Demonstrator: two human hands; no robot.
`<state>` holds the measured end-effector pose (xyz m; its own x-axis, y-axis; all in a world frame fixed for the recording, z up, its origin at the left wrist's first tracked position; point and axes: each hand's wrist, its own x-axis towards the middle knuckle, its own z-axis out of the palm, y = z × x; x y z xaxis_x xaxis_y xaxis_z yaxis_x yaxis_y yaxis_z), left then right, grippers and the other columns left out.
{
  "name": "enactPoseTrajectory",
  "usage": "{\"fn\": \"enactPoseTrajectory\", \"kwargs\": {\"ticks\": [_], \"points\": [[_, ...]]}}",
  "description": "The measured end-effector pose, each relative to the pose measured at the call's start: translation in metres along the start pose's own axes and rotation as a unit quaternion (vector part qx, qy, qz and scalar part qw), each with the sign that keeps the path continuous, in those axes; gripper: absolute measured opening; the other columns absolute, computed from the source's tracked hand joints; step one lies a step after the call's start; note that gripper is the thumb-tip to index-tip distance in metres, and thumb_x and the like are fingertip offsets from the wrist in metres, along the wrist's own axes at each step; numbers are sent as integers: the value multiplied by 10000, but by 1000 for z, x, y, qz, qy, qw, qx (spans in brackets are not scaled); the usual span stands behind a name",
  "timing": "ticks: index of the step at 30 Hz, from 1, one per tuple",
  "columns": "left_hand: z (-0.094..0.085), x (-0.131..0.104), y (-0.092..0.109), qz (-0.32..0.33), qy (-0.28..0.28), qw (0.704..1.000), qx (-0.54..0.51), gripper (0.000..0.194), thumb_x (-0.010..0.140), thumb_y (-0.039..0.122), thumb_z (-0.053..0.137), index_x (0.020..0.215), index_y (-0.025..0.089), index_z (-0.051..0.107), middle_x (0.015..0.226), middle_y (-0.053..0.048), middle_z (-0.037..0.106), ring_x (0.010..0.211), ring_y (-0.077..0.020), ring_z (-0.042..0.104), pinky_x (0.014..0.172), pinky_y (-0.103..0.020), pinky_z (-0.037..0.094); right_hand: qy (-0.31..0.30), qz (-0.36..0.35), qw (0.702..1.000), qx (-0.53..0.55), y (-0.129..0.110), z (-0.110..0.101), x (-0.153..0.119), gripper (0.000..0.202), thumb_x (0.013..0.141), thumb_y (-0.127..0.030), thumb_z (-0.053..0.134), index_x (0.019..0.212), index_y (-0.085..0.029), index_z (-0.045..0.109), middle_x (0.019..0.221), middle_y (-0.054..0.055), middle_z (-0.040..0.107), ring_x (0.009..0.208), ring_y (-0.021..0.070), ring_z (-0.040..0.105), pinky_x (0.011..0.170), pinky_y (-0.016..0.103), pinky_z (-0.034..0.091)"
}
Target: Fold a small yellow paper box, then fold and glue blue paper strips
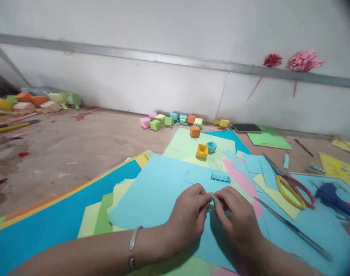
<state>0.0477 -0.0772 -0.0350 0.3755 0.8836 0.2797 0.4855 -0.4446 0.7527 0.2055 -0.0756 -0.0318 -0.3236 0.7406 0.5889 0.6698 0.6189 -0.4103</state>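
My left hand (189, 212) and my right hand (238, 214) meet over a light blue paper sheet (146, 191). Thumb and forefinger of each are pinched together, with a tiny piece of light blue paper (213, 195) between them, mostly hidden by the fingertips. Just beyond the fingers lies a pleated light blue paper strip (221, 176). Farther back sit a small yellow open paper box (201, 151) and a light blue one (211, 147). To the right of my right hand is a pair of long tweezers (297, 229).
Scissors (283, 178) with red and yellow handles and a dark blue glue gun (332, 197) lie at the right. Small coloured paper boxes (169, 121) line the wall, near a phone (247, 128). Paper flowers (305, 61) hang at the wall rail. Coloured sheets (106, 188) are stacked left.
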Motion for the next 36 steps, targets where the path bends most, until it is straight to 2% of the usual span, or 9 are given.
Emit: {"fn": "enactPoseTrajectory", "kwargs": {"ticks": [2, 7, 13, 16, 19, 22, 25, 29, 36], "points": [[-1, 2, -2, 11, 15, 1000, 15, 234, 876, 76, 427, 833, 130, 651, 719, -26, 470, 688, -166, 475, 604, -286, 358, -19, 11, 999, 31, -3, -2, -1, 148, 887, -87, 467, 932, -143, 596, 787, 48, 597, 711, 149, 570, 609, 245, 470], [-5, 2, 0, 18, 26, 999, 23, 222, 855, 78, 417, 895, 102, 634, 752, -52, 486, 705, -189, 480, 620, -312, 380, -57, 18, 994, 89, -5, -1, -8, 349, 904, -69, 426, 1223, -165, 529, 1011, 90, 599, 915, 174, 592, 754, 268, 528], [-5, -1, 6, 32, 13, 998, -48, 279, 766, 41, 446, 998, 93, 593, 835, -79, 506, 784, -216, 498, 659, -329, 426, -61, 15, 988, 143, -6, 0, -9, 567, 870, -15, 349, 1392, -221, 428, 986, 79, 570, 855, 170, 589, 696, 271, 555], [-7, 0, 6, 9, 5, 998, -67, 237, 758, 55, 495, 960, 124, 597, 845, -61, 510, 779, -201, 503, 675, -321, 436, -66, 32, 985, 159, -7, -2, -7, 540, 878, -26, 361, 1361, -239, 477, 975, 75, 587, 826, 165, 607, 680, 268, 564], [-9, 4, 3, -14, 5, 998, -59, 122, 805, 108, 543, 887, 154, 621, 789, -25, 503, 721, -173, 496, 653, -298, 427, -77, 62, 981, 169, -5, -6, -4, 412, 921, -88, 393, 1275, -228, 551, 1021, 85, 621, 867, 171, 634, 728, 280, 570], [-10, 8, -3, 2, 23, 999, -34, 185, 863, 100, 489, 894, 166, 660, 741, -7, 493, 695, -158, 494, 635, -278, 415, -72, 99, 983, 140, 0, -9, 1, 230, 935, -180, 472, 1098, -214, 631, 974, 67, 662, 866, 182, 646, 734, 293, 559], [-9, 8, -7, 23, 33, 999, -29, 264, 864, 65, 470, 945, 173, 697, 743, -9, 501, 686, -149, 507, 629, -267, 423, -61, 120, 986, 102, 5, -10, 5, 104, 886, -236, 575, 957, -193, 638, 849, 38, 673, 721, 166, 628, 620, 272, 531], [-10, 7, -9, 29, 41, 998, -30, 287, 851, 58, 484, 981, 175, 712, 757, -20, 533, 696, -149, 533, 634, -267, 440, -49, 95, 990, 91, 7, -10, 7, 87, 870, -190, 569, 898, -187, 651, 792, 23, 686, 676, 150, 625, 608, 259, 508], [-14, 10, -7, 3, 60, 998, -30, 180, 880, 118, 489, 870, 166, 662, 803, -34, 636, 760, -161, 587, 675, -282, 468, -38, 71, 993, 87, 4, -13, 7, 133, 862, -145, 535, 826, -191, 655, 754, 25, 698, 678, 157, 648, 608, 261, 504]]}}
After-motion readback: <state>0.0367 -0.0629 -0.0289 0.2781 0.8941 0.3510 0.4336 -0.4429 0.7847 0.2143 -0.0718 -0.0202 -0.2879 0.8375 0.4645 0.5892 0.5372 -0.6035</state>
